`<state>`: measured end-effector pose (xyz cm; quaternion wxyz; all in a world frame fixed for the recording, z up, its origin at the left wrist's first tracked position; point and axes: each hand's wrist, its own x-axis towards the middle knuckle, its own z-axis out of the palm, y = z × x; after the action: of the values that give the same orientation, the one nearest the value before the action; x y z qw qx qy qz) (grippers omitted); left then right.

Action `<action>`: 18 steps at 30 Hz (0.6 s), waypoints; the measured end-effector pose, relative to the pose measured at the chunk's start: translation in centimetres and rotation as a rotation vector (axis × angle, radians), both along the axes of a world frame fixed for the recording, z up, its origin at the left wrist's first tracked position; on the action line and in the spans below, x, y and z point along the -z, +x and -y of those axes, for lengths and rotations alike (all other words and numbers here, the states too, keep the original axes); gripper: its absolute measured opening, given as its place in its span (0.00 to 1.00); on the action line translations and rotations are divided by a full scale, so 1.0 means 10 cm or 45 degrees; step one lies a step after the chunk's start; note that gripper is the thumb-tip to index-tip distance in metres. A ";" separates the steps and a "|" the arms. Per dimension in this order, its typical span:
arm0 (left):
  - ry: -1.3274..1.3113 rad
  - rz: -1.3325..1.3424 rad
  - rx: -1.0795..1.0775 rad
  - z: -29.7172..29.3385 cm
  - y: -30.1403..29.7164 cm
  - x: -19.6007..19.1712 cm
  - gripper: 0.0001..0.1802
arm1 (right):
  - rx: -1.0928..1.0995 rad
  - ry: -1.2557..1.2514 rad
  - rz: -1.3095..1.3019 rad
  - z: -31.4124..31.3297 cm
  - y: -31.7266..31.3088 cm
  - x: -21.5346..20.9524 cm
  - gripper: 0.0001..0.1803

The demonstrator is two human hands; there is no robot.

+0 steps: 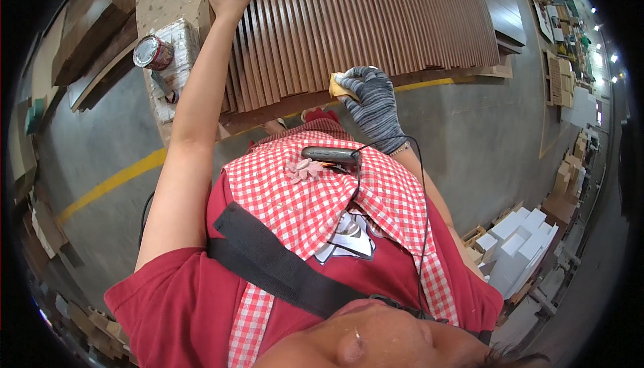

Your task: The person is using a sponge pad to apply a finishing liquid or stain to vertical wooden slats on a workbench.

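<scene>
Right hand has free room rightward, but the can seemingly crowds the left forearm.

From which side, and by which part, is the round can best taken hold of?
Probably grip the can around its curved side, from the left: it seems upright, the brown slats lie right of it, and a small tool sits nearer the person.

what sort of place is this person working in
Probably a woodworking or furniture workshop, perhaps on a factory floor. A long row of brown, wooden-looking strips lies in front of the person, stacked boards stand at the left, and a yellow line marks the grey floor.
</scene>
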<state>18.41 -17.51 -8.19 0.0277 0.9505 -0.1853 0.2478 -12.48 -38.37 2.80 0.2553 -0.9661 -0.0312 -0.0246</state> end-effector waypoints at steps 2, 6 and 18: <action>0.028 0.032 0.001 -0.02 0.00 0.00 0.10 | 0.000 -0.014 -0.016 -0.01 0.08 0.04 0.18; -0.049 -0.034 -0.015 -0.01 -0.01 -0.05 0.12 | -0.061 -0.044 -0.005 0.05 0.32 0.08 0.16; -0.241 0.083 -0.083 -0.02 -0.15 -0.42 0.17 | 0.027 -0.387 0.088 0.16 1.96 0.11 0.14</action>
<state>16.92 -17.26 -4.02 0.1033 0.9406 -0.1308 0.2957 7.17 -39.96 1.71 0.1047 -0.9924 -0.0330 -0.0556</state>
